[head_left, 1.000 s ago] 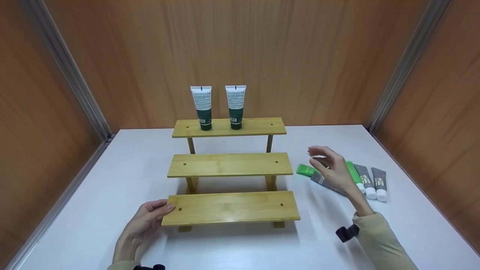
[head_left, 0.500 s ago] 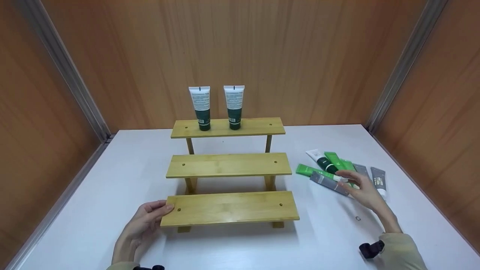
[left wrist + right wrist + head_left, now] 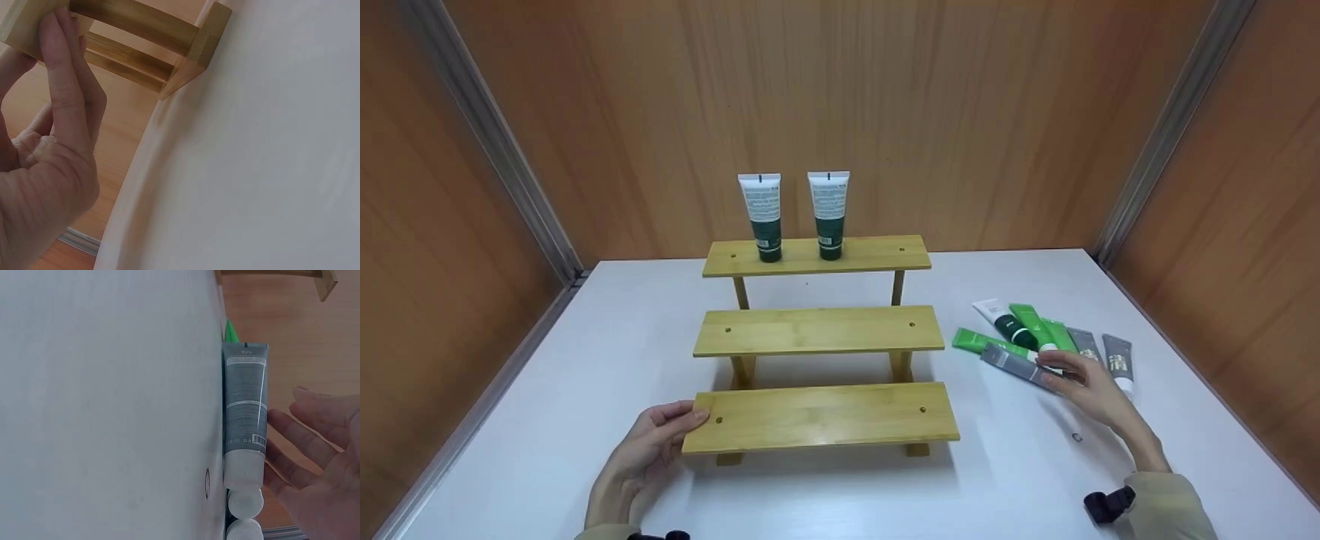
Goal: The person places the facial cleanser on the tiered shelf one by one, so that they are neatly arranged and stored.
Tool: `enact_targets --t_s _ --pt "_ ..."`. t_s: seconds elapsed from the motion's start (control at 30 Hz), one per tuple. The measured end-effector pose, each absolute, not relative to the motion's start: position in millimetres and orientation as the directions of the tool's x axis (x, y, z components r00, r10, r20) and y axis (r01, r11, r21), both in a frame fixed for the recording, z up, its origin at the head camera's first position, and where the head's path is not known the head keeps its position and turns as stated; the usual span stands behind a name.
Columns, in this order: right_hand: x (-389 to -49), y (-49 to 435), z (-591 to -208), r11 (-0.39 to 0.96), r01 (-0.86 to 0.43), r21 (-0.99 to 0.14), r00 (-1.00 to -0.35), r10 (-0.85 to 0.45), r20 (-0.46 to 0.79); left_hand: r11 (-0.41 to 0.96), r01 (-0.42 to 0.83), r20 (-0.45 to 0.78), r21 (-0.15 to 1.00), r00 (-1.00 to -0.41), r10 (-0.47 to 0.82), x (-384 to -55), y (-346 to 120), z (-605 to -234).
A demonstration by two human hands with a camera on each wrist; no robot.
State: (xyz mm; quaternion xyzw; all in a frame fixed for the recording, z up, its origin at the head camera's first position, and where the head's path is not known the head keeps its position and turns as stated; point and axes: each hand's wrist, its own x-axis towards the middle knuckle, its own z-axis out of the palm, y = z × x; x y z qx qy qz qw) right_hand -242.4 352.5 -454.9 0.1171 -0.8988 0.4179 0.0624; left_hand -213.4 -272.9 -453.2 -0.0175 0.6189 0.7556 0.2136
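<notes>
Left hand [image 3: 649, 442] is pinching the end of the front wooden step [image 3: 821, 416], and the gray tube [image 3: 1014, 365] is way nearer the right hand [image 3: 1099, 394], fingers loose, not gripping, by its white cap [image 3: 244, 468], long axis slanting away forward-left from that hand.

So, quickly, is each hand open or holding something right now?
Left hand: closed, pinching the bottom wooden shelf at its left end.
Right hand: open, at the gray squeeze tube, no grip visible.
</notes>
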Motion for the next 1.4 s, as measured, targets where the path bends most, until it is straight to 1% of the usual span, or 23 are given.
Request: enact_targets --t_s 0.17,0.27,0.47,0.6,0.87,1.4 --pt "-243 352 -454 0.62 -0.276 -0.734 -0.961 -0.17 0.218 -0.138 -0.346 -0.297 0.928 -0.91 0.289 -214 -273 -454" --pt "-244 352 -455 0.641 -0.272 -0.718 -0.962 -0.176 0.208 -0.134 -0.351 -0.305 0.927 -0.911 0.277 -214 -273 -454" --pt "-248 350 -458 0.724 -0.19 -0.663 -0.981 -0.169 0.097 -0.136 -0.36 -0.317 0.923 -0.912 0.261 -214 -272 -453" --pt "-249 352 -458 0.761 -0.175 -0.624 -0.981 -0.185 0.049 -0.146 -0.364 -0.319 0.92 -0.911 0.262 -214 -271 -453" --pt "-254 358 -453 0.777 -0.206 -0.594 -0.969 -0.246 0.014 -0.108 -0.335 -0.296 0.936 -0.915 0.275 -214 -272 -455" --pt "-260 356 -445 0.802 -0.125 -0.584 -0.963 -0.24 -0.123 -0.101 -0.344 -0.308 0.934 -0.913 0.267 -215 -272 -454"
